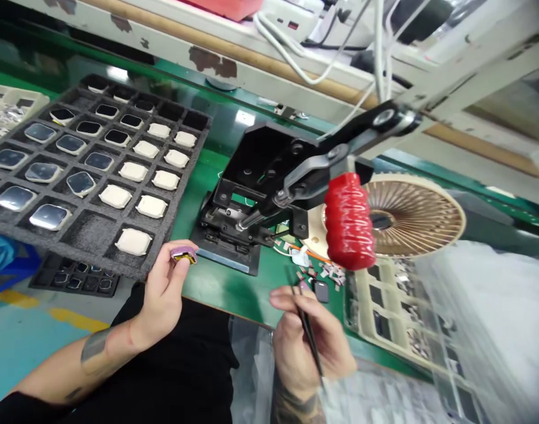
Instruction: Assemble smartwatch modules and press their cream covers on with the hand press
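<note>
My left hand [165, 288] pinches a small purple watch case [184, 254] with yellow and dark parts showing inside it. It is held at the front right corner of a grey foam tray [90, 232], over the table's front edge. In my right hand [311, 335] is a pair of black tweezers [311, 338], their tips pointing up and away from me. Beyond the tweezers lie a small black square part [321, 291] and several small loose pieces [333, 272] on the green table. White and dark-glass square watch parts [134, 241] fill many of the foam tray's pockets.
A black toggle press [260, 188] with a red-gripped lever [349, 224] stands in the middle. Behind the lever is a round beige fan [410, 215]. A beige divided parts box [384, 294] and clear plastic sheeting [494, 318] are at the right. A smaller black tray [75, 277] sits lower left.
</note>
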Motion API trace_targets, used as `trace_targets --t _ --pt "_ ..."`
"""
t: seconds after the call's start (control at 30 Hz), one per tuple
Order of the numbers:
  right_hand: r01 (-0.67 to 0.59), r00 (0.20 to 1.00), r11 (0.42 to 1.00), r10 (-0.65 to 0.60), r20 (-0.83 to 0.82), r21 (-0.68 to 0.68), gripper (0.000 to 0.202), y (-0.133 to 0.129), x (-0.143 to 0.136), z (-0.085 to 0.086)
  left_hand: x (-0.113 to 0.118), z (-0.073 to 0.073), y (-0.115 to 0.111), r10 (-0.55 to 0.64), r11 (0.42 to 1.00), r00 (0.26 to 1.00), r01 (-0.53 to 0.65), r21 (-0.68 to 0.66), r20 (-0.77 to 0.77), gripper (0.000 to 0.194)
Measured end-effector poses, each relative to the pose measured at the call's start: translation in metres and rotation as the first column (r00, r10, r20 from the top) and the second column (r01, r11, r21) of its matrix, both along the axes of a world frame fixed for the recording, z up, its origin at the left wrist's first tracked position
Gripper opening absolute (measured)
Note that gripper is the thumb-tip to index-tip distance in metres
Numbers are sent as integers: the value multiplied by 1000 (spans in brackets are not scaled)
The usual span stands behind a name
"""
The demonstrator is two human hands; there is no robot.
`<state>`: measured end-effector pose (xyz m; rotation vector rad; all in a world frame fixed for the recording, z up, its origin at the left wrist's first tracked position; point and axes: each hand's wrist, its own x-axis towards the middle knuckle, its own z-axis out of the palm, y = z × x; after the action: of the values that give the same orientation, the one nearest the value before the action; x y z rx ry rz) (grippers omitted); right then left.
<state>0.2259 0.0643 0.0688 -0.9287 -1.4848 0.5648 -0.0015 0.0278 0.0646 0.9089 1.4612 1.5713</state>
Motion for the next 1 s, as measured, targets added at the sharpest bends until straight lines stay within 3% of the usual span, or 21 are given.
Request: trace_targets --t 0.1,0.2,0.33,0.4,0.53,0.77,1.0 --pt "44 998 991 -49 44 123 19 0 -16 0 1 2 2 -273 960 962 274 -55 27 22" --pt "114 993 990 -113 -14 81 19 3 -29 -1 7 2 14 -487 864 867 496 -87 109 32" --pt "67 994 983 -81 -77 -171 11 3 -40 -12 15 -6 27 -502 853 851 516 -71 154 29" --pt "24 994 973 -47 -95 -231 8 2 -41 -20 15 -9 27 -509 851 852 519 -74 120 33" --pt "-9 993 980 -14 -116 -197 9 -2 -43 -31 11 -9 22 -515 850 855 518 -98 55 42" --pt "14 998 995 -20 -63 -95 14 -3 -41 -33 13 -6 22 -476 877 879 477 -60 31 42" --pt "-40 997 988 30 -67 -151 17 -4 -39 -34 13 -5 22 -483 874 875 484 -39 34 43"
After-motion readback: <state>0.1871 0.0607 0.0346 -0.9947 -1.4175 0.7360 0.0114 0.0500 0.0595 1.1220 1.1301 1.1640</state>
